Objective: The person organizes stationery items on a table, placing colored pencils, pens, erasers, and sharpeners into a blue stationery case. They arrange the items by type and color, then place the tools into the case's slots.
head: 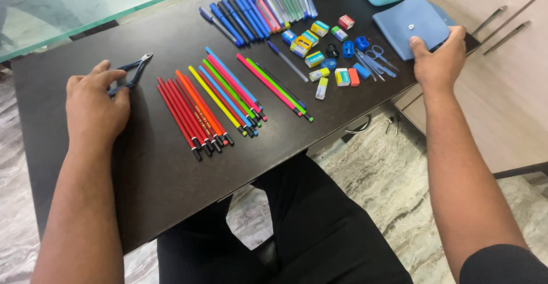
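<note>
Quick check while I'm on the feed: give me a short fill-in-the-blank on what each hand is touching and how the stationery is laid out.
1. The left hand rests on a pair of small ____ with dark handles.
2. The right hand touches a flat ____ pouch with a snap button.
3. Beside the red pencils lie more pencils; the single ____ one sits between orange and green ones.
4. The pens lie at the table's ____ edge.

Missing words: pliers; blue; yellow; far
</note>
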